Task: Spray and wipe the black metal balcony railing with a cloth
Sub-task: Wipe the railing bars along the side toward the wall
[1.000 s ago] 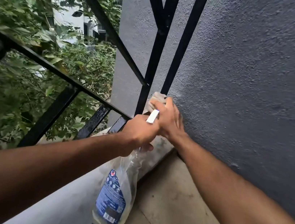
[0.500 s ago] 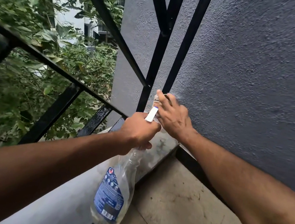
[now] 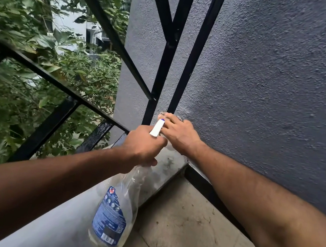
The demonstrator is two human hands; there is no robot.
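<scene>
At the railing's [image 3: 167,65] wall-side foot, the right hand [image 3: 179,134] presses a barely visible cloth [image 3: 162,114] to the bar while the left hand [image 3: 144,144] grips the spray bottle [image 3: 116,209]; upper bars likely remain.

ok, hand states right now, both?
Left hand: closed around the spray bottle neck.
Right hand: pressing the cloth at the railing bar's base.
</scene>
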